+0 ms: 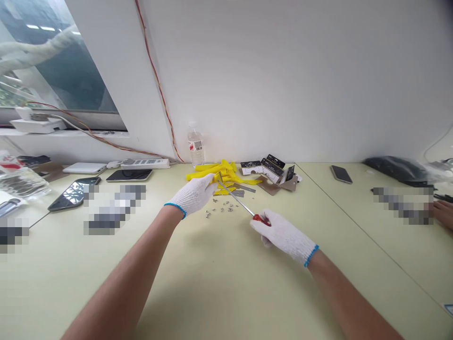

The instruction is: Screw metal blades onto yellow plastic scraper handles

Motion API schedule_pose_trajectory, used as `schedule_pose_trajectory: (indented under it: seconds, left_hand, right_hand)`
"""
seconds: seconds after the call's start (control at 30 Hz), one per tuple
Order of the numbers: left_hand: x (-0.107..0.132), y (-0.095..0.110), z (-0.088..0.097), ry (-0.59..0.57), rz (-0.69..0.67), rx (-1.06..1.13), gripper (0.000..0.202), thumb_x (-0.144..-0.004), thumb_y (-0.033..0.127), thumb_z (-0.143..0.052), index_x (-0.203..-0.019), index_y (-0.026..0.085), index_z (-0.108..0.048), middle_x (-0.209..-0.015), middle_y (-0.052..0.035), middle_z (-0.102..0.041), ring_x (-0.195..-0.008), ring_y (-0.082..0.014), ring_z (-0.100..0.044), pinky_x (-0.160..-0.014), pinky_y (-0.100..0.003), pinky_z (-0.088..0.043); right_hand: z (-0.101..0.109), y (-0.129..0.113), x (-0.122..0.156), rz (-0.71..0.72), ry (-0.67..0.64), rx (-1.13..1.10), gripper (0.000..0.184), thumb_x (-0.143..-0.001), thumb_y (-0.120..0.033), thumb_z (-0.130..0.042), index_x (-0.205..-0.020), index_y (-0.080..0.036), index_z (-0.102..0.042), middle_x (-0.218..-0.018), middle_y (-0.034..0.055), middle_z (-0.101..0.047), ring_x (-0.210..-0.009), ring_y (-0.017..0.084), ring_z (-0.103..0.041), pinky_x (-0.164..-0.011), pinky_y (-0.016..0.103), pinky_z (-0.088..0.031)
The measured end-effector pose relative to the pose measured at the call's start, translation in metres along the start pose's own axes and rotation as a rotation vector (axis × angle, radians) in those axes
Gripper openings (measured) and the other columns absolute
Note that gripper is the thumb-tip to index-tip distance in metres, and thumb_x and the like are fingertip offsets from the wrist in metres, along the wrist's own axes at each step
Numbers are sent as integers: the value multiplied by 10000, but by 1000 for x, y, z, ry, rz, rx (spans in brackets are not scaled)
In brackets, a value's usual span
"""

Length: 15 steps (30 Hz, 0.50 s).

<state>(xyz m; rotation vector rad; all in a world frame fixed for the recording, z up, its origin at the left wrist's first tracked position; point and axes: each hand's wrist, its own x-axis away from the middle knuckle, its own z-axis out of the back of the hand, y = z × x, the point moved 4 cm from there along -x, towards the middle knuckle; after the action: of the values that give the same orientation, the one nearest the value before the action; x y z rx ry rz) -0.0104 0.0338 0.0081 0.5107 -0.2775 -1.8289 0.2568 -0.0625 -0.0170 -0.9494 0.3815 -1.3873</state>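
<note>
My right hand (279, 231), in a white knit glove with a blue cuff, is closed round the red handle of a screwdriver (244, 206). Its long metal shaft slants up and left, with the tip close to the fingertips of my left hand (196, 194). That hand, gloved alike, is closed on a yellow plastic piece (220, 175), mostly hidden by the fingers. Behind it lies a pile of yellow plastic parts (226, 167). Flat grey metal blades (247, 189) lie beside the pile. Several small screws (222, 209) are scattered on the table just in front.
Black-and-white cardboard packaging (272, 170) lies right of the pile. A water bottle (196, 146) stands against the wall. Phones (129, 175) and a power strip (146, 164) are at left. Another phone (341, 174) and another person's hand (444, 212) are at right.
</note>
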Motion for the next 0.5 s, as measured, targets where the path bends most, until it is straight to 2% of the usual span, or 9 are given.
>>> schedule_pose_trajectory:
  seconds: [0.1,0.2,0.4,0.5]
  left_hand:
    - [0,7,1,-20,-14,-8,179,-991,260,-412,-827,228,-477,-764,-31,-596,-648,-187,-520,-631,-304,-345]
    - [1,8,2,-26,-17,-1,174,-985,255,-421,-827,227,-488,-781,-36,-607,-657,-189,-531,-645,-305,-351]
    - [1,-1,0,-4,-18,20,188,-992,300,-419,-815,238,-403,-734,-8,-544,-618,-174,-458,-623,-302,-319]
    - [0,-1,-1,-13,-25,15,184,-982,282,-426,-807,234,-398,-754,-16,-556,-626,-171,-465,-632,-304,-322]
  right_hand:
    - [-3,1,0,-50,-7,-56,492,-944,-714,-550,-905,-224,-555,-809,77,-637,-564,78,-533,-479,194,-391]
    - [-3,-5,2,-15,-48,-120,519,-955,-724,-513,-883,-212,-564,-812,90,-629,-581,68,-537,-459,163,-350]
    - [-5,-10,4,-52,-148,-268,550,-1002,-692,-430,-943,-160,-558,-881,91,-649,-625,74,-583,-560,162,-472]
    - [-5,-9,3,-46,-132,-206,524,-987,-701,-478,-917,-188,-553,-828,96,-643,-593,61,-570,-562,156,-452]
